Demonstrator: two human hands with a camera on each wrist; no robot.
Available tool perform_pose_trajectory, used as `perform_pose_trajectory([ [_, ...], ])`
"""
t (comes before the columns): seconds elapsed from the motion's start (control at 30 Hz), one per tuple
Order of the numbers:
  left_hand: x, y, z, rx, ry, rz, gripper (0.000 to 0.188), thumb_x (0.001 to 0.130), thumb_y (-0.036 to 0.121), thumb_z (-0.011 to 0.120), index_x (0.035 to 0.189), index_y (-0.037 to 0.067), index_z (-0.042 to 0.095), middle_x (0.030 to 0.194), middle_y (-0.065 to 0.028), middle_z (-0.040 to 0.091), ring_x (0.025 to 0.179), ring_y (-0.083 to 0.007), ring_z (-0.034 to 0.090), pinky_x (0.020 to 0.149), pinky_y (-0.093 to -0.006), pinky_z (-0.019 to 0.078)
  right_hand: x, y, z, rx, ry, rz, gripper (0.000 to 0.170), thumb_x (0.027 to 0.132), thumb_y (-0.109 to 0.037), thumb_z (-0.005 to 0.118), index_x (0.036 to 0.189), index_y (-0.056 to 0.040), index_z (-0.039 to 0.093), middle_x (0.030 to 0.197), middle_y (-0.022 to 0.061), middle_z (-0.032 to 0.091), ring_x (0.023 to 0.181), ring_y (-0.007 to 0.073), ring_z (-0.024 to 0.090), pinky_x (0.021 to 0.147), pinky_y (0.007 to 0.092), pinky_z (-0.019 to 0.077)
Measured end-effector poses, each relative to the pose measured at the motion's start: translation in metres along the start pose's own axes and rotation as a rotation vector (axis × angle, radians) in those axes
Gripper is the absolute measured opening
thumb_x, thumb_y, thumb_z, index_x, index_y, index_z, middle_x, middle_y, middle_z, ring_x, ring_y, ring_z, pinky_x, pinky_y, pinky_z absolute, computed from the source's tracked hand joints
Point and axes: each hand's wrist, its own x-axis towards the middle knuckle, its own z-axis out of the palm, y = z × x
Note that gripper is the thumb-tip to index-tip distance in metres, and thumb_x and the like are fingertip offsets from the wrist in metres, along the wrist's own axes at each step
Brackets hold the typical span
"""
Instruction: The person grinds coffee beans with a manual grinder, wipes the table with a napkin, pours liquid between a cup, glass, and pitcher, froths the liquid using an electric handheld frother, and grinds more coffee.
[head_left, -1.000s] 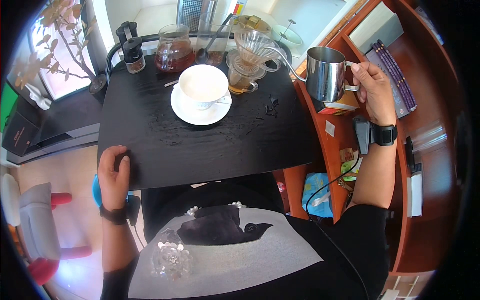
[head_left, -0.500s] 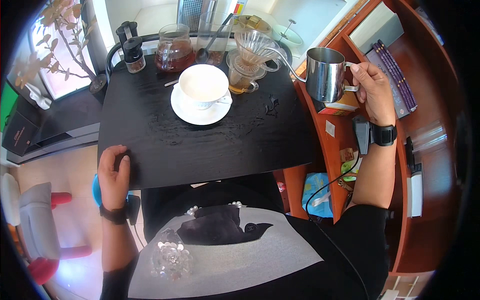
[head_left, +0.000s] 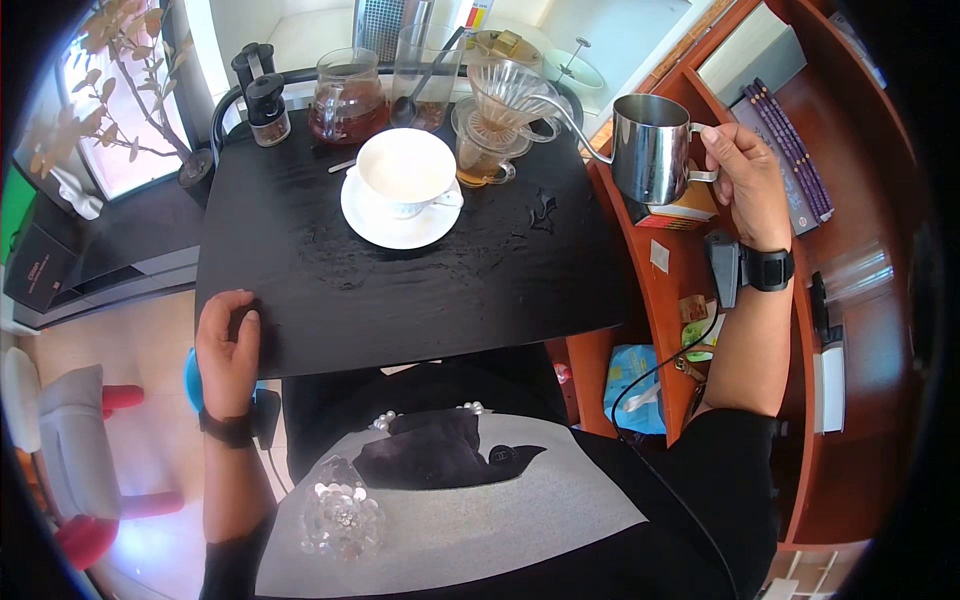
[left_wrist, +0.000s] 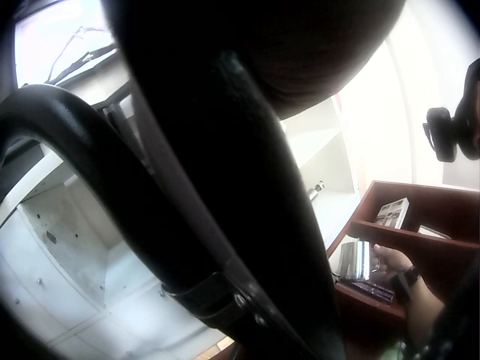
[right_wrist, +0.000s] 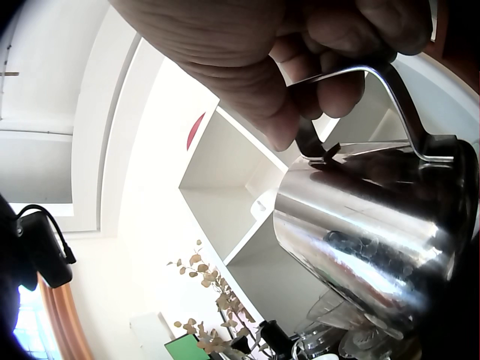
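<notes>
My right hand [head_left: 752, 180] grips the handle of a shiny steel gooseneck kettle [head_left: 650, 150], held upright off the table's right side. The kettle's spout reaches left towards a clear ribbed dripper [head_left: 497, 105], which sits over a glass cup [head_left: 482, 165] of amber liquid. In the right wrist view the fingers and thumb wrap the handle above the steel body [right_wrist: 375, 225]. My left hand [head_left: 230, 345] rests at the table's left front edge, fingers loosely bent and holding nothing. A white teacup [head_left: 407, 168] stands on a white saucer [head_left: 400, 232] near the table's middle.
Behind the teacup stand a glass pot [head_left: 350, 105] of reddish liquid, a tall glass [head_left: 428, 85] with a black spoon, and a small grinder [head_left: 268, 108]. Water spots mark the black table [head_left: 430, 300]. A reddish-brown shelf [head_left: 850, 200] stands close at the right.
</notes>
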Motion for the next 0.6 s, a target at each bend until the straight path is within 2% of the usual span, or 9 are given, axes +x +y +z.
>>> perform_pose_trajectory([
  [0.1,-0.0002,0.001,0.0003,-0.008,-0.003,-0.009,0.015,0.077,-0.001,0.053,0.092,-0.002,0.056,0.095,-0.0119,0.057,0.092,-0.023,0.055,0.083,-0.0287,0.0418,-0.0021,-0.0033,0.002,0.028,0.015,0.011,0.021,0.081,-0.028,0.065,0.075,-0.0086,0.057,0.061,-0.0052,0.048,0.045,0.0012,0.034,0.042,0.0165,0.0254],
  [0.5,-0.0005,0.0011,0.0004,-0.008,0.003,-0.004,0.015,0.077,0.0,0.052,0.092,-0.002,0.056,0.094,-0.0124,0.057,0.091,-0.0241,0.055,0.083,-0.0295,0.0415,-0.0031,-0.0007,0.0025,0.011,0.001,0.014,0.02,0.081,-0.027,0.064,0.075,-0.0093,0.058,0.061,-0.0053,0.049,0.046,0.0012,0.035,0.043,0.016,0.0256],
  [0.6,-0.0001,0.0006,0.0002,0.0,0.004,0.002,0.015,0.077,0.0,0.053,0.092,-0.002,0.056,0.094,-0.0126,0.057,0.091,-0.0245,0.055,0.083,-0.0296,0.0416,-0.0038,0.0001,0.0039,-0.014,0.013,0.016,0.018,0.085,-0.024,0.059,0.076,-0.009,0.056,0.061,-0.0048,0.049,0.042,0.0013,0.035,0.039,0.0163,0.0268],
])
